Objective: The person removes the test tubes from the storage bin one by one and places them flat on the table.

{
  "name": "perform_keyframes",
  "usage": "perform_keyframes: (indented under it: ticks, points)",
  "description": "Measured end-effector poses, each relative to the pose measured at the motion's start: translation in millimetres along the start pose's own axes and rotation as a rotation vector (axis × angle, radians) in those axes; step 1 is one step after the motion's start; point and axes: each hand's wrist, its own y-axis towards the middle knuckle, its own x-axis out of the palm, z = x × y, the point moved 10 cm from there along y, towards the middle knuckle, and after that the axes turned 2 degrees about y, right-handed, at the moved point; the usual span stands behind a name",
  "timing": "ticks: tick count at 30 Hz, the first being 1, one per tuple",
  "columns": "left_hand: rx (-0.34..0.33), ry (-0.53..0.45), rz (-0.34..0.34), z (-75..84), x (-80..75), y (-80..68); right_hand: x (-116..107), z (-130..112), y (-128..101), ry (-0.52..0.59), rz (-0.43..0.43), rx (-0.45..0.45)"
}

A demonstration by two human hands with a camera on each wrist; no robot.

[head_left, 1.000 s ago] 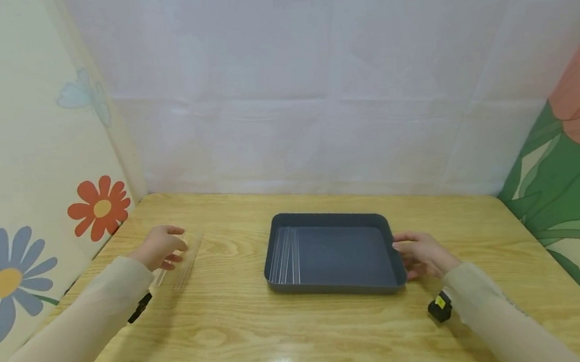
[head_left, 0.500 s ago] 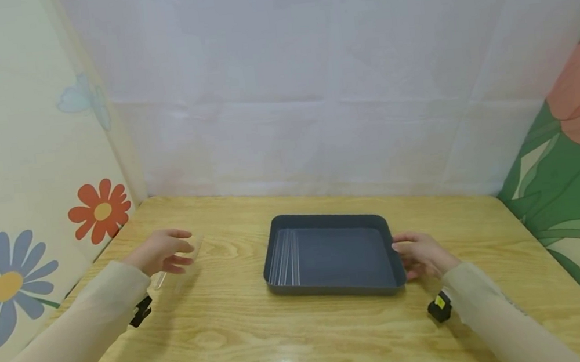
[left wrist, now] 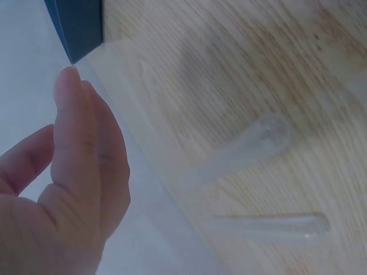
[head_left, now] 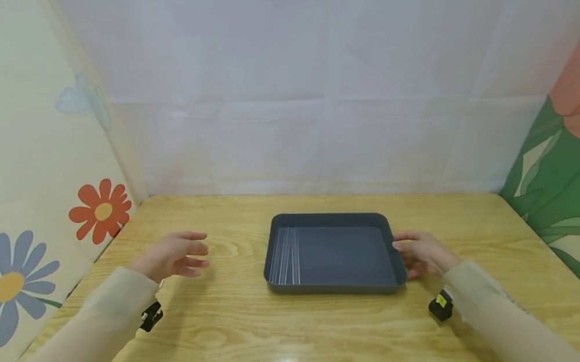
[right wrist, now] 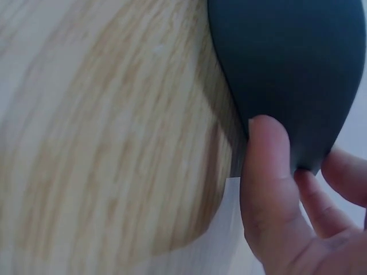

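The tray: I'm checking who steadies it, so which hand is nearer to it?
Right. The right hand touches the tray at its right wall. The left hand is off to the tray's left over the table, apart from it.

You face a wooden table point(head_left: 304, 331) with a glossy light glare. A white wall point(head_left: 311, 74) stands behind; floral panels flank you, left point(head_left: 11, 173) and right point(head_left: 579, 135).
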Motion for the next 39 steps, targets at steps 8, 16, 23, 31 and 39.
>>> perform_keyframes:
  ticks: [8,16,23,31,39]
  points:
    - [0.003,-0.020,-0.032,5.8,12.0,3.9,0,1,2,0.022,0.005,0.009]
    - [-0.006,-0.042,-0.047,10.9,19.4,4.7,2,-1,2,0.020,-0.013,-0.001]
    - [0.007,-0.063,-0.049,15.2,27.7,4.7,0,-1,1,0.017,-0.012,0.001]
    - [0.026,-0.106,-0.104,23.0,40.3,5.4,-2,-1,-1,0.006,-0.002,0.002]
    - [0.044,-0.136,-0.203,28.6,45.6,10.3,-1,-2,-2,0.003,-0.006,0.003]
